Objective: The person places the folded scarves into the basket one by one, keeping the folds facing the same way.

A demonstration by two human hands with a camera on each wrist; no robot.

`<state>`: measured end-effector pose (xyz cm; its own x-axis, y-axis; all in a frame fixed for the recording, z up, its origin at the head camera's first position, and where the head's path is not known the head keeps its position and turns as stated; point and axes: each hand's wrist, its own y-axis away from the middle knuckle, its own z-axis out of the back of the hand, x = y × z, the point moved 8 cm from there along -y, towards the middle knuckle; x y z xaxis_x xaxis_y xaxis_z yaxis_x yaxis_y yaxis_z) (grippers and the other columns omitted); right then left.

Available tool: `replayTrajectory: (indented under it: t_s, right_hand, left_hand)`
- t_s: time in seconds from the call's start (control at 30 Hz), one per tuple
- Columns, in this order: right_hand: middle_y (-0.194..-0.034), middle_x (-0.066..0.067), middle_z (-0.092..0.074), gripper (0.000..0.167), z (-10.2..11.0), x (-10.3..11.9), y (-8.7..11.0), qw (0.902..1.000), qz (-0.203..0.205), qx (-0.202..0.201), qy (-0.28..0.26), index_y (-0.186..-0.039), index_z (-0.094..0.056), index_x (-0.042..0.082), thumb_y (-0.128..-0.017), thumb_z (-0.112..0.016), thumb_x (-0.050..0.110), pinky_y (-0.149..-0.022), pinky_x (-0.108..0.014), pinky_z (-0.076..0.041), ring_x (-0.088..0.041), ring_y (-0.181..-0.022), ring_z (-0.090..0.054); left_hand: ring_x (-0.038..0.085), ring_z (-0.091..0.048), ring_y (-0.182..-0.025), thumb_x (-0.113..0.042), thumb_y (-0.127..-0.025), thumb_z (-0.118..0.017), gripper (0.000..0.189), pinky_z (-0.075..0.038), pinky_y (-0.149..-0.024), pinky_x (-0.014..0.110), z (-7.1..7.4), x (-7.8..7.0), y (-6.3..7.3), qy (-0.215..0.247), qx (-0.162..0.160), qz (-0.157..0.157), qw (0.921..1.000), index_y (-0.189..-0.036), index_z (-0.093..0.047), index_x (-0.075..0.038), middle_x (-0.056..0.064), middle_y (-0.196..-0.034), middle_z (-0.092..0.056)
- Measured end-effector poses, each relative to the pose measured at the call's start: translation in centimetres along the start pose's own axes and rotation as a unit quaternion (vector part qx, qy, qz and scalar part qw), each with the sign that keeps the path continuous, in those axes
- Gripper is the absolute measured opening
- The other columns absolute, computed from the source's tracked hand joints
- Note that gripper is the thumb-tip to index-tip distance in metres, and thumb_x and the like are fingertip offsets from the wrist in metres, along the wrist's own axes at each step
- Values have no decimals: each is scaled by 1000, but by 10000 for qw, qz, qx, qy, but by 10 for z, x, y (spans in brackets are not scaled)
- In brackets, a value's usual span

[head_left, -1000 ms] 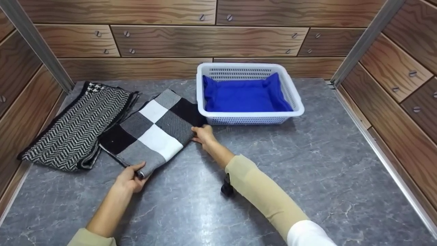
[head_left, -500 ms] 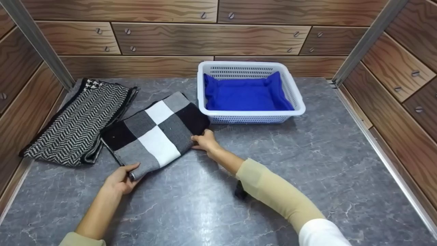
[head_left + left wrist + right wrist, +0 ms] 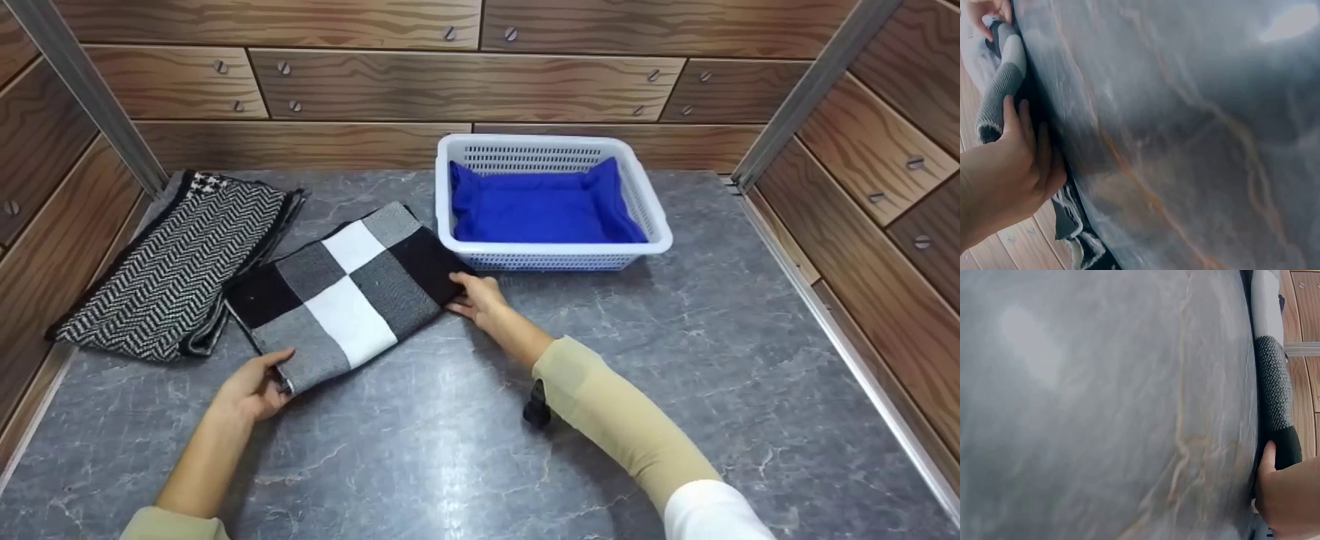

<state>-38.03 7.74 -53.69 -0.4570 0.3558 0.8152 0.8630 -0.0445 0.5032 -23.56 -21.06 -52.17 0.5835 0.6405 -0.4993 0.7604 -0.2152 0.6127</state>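
Observation:
A folded knit scarf (image 3: pixel 360 296) with white, grey and black checks lies left of centre in the head view. Its near left corner is pinched by my left hand (image 3: pixel 251 386), thumb on top and fingers underneath. At the right end, my right hand (image 3: pixel 484 300) pinches the black corner the same way. The left wrist view shows the left hand (image 3: pixel 1013 169) at the scarf's rolled-looking edge (image 3: pixel 1002 87). In the right wrist view the thumb of the right hand (image 3: pixel 1292 495) lies against the black part of the scarf (image 3: pixel 1274 382).
A white perforated basket (image 3: pixel 555 248) holding a blue cloth (image 3: pixel 547 206) stands at the back, close to the scarf's right end. Another folded scarf (image 3: pixel 176 270), black and white herringbone, lies at the left. Wood-patterned walls (image 3: pixel 465 86) enclose the grey marbled table (image 3: pixel 735 360).
My right hand has slid rightward along the scarf's edge to its black corner. The left hand has shifted left and slightly nearer, and the scarf has turned slightly and come nearer.

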Motion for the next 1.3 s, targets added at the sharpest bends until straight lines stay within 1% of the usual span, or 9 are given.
replayTrajectory:
  t_s: [0.23,0.43,0.67,0.77,0.9,1.03,1.1,1.2,1.3]
  right_hand:
    - [-105,-25,-58,41,-1,5,25,9974,-66,239,678,-120,-43,-11,-83,-59,-3,-74,-33,-53,-33,-93,-61]
    - [-95,-21,-61,24,0,6,38,9886,-293,734,1281,-104,-51,-9,-81,-58,-7,-72,-32,-53,-32,-87,-63]
    - [-94,-19,-60,16,3,1,42,9703,-731,1265,1927,-94,-53,-6,-80,-61,-8,-71,-34,-53,-32,-80,-65]
    - [-97,-20,-61,20,2,5,37,9679,-704,1344,2002,-100,-54,-7,-82,-62,-2,-72,-34,-53,-31,-83,-64]
    - [-91,-16,-63,24,3,13,28,9699,-425,1178,2086,-104,-56,-7,-85,-62,7,-72,-35,-53,-25,-79,-64]
    - [-82,-13,-61,19,6,16,22,9678,-270,1014,2290,-101,-55,-8,-86,-61,3,-70,-34,-54,-21,-71,-62]
    - [-81,-12,-60,15,7,15,23,9648,-231,1013,2417,-97,-55,-7,-85,-60,0,-70,-34,-54,-20,-69,-61]
    - [-80,-10,-58,8,7,15,27,9553,-161,1146,2719,-90,-56,-4,-84,-59,-1,-69,-32,-54,-18,-69,-60]
    - [-76,-7,-56,6,7,14,34,9380,-158,1361,3184,-83,-54,1,-84,-59,0,-65,-29,-53,-15,-66,-58]
  left_hand:
    - [14,-60,-69,-1,-94,-44,10,-51,-69,29,17,-12,-1,-468,-204,-392,9979,-86,-48,-3,3,-73,-61]
    - [13,-61,-68,-1,-94,-45,20,-52,-67,27,21,-21,0,-914,-25,-400,9950,-76,-54,-5,2,-72,-62]
    - [13,-62,-69,-4,-95,-45,22,-52,-68,27,26,-28,1,-1322,221,-290,9906,-76,-57,-5,2,-73,-63]
    - [13,-61,-71,-6,-95,-46,23,-51,-70,28,29,-31,0,-1213,283,-181,9920,-76,-58,-6,1,-75,-63]
    - [14,-60,-72,-9,-95,-47,26,-50,-71,27,33,-35,-4,-716,256,-53,9971,-73,-61,-6,1,-75,-61]
    - [15,-59,-73,-9,-96,-46,27,-49,-73,27,35,-37,-7,-423,215,26,9989,-73,-61,-5,2,-76,-61]
    - [14,-59,-73,-8,-96,-47,23,-50,-73,27,35,-38,-8,-436,139,7,9990,-77,-59,-5,2,-77,-61]
    - [14,-59,-71,-5,-94,-50,5,-50,-71,26,37,-42,-9,-504,-81,-98,9986,-95,-49,-9,1,-78,-59]
    - [14,-58,-69,-3,-92,-53,46,-51,-68,25,38,-47,-9,-789,-277,-279,9961,-131,-31,-7,-2,-77,-57]
